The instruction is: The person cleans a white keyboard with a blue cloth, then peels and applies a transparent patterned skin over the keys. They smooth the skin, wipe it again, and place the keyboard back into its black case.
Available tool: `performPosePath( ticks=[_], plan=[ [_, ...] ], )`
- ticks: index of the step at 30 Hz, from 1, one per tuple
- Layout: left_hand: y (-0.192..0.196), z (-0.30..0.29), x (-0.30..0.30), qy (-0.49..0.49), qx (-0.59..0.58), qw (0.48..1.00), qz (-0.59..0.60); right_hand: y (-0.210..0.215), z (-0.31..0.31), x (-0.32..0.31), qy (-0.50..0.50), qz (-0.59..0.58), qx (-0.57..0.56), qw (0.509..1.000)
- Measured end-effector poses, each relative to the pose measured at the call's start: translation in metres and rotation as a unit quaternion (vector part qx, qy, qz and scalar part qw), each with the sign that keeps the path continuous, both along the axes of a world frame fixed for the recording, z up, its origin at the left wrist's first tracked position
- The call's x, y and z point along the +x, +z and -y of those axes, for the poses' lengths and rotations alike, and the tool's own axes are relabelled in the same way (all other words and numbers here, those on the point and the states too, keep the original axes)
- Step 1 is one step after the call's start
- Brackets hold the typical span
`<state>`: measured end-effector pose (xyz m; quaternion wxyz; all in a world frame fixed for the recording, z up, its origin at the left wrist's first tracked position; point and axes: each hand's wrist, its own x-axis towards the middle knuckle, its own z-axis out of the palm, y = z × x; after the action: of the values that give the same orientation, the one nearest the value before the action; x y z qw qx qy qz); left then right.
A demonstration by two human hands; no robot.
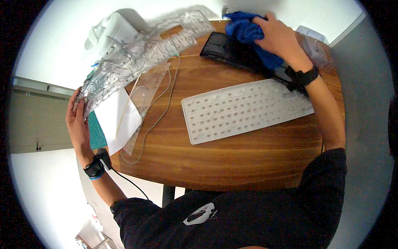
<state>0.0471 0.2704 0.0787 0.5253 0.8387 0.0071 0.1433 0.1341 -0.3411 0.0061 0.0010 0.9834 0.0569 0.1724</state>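
Note:
My left hand pinches the near left end of a clear, flexible keyboard membrane sheet marked with thin dark traces. The sheet stretches up and right across the far left of the table. My right hand is closed on a crumpled blue cloth, at the far side over a black keyboard frame. Part of the cloth hangs across the frame and hides some of it. Nearer to me lies a whitish keyboard dome mat with rows of small round bumps; my right forearm covers its right end.
Below the membrane lie a white paper sheet, a green cutting mat and a thin grey cable. A white rounded object stands at the back left. Clear plastic packaging sits at the far right of the wooden table.

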Motion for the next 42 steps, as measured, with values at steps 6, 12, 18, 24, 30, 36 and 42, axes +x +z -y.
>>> performPosePath(
  ticks=[6,12,18,24,30,36,42],
  plan=[
    [-0.01,0.012,-0.002,0.023,-0.081,0.995,0.046,0.012,-0.031,0.025,0.196,-0.017,0.087,0.977],
    [-0.015,0.019,-0.007,0.025,-0.115,0.992,0.053,0.001,-0.024,0.003,0.24,-0.243,0.03,0.939],
    [-0.02,0.035,-0.006,0.029,-0.049,0.996,0.07,-0.029,0.042,-0.04,0.247,-0.167,-0.027,0.954],
    [-0.023,0.04,0.002,0.009,-0.071,0.995,0.07,-0.02,0.051,-0.054,0.206,-0.185,-0.019,0.961],
    [-0.008,0.079,0.009,0.015,-0.227,0.973,-0.023,0.0,0.05,-0.069,0.177,-0.191,-0.029,0.965],
    [-0.009,0.11,-0.017,-0.076,-0.171,0.981,-0.053,0.047,0.048,-0.107,0.226,-0.135,0.171,0.949],
    [-0.04,0.138,0.002,-0.241,-0.191,0.931,-0.199,0.102,0.055,-0.147,0.194,-0.361,0.51,0.756]
  ],
)
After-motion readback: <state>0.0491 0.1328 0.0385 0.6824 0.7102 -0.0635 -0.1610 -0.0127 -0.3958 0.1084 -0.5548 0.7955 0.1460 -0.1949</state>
